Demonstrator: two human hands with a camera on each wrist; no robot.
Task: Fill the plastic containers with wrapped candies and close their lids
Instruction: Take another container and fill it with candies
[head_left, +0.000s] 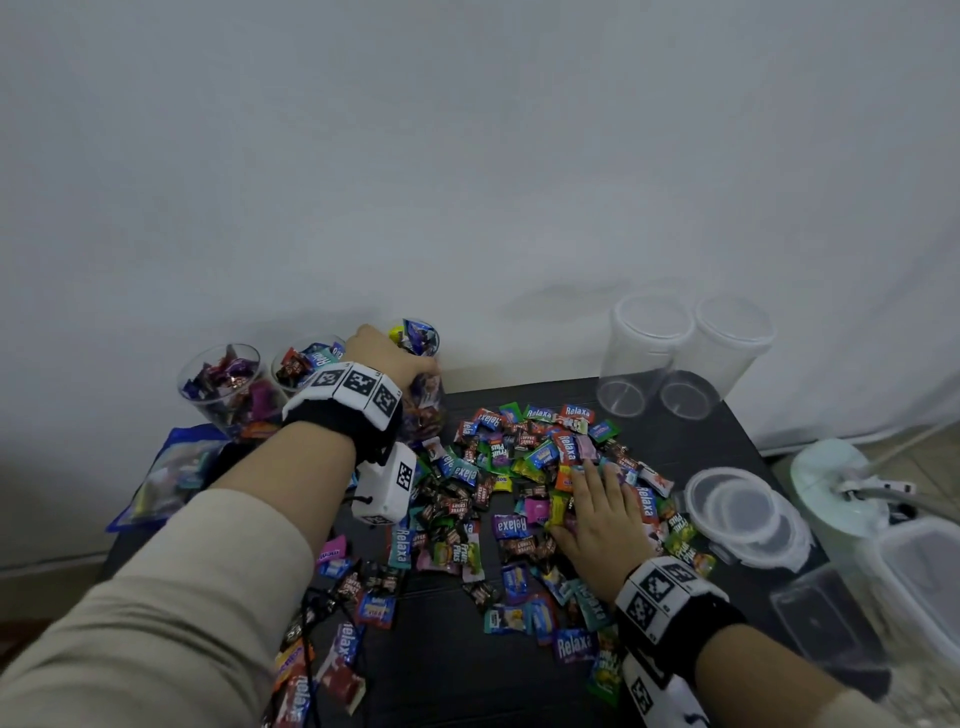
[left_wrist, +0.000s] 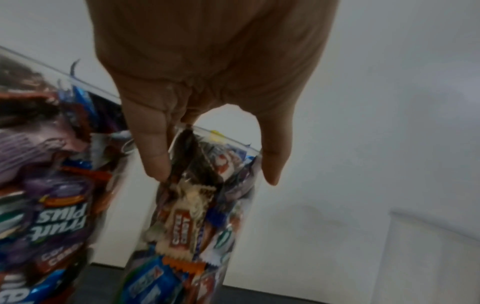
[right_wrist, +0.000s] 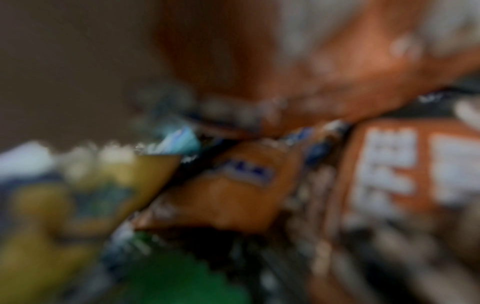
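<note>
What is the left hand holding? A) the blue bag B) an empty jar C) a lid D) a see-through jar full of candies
D: the left hand has its thumb and fingers round the rim of a clear jar packed with wrapped candies, while the empty jars and the lids lie untouched on the right side of the table.

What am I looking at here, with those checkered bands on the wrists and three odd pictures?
No machine: a person works with bare hands, wearing cameras. The wide picture comes from the head, the others from each wrist. The left hand grips the rim of a candy-filled container by the wall. The right hand lies flat on the pile of wrapped candies on the dark table; its own picture is only blur. Two empty containers and loose lids wait at right.
</note>
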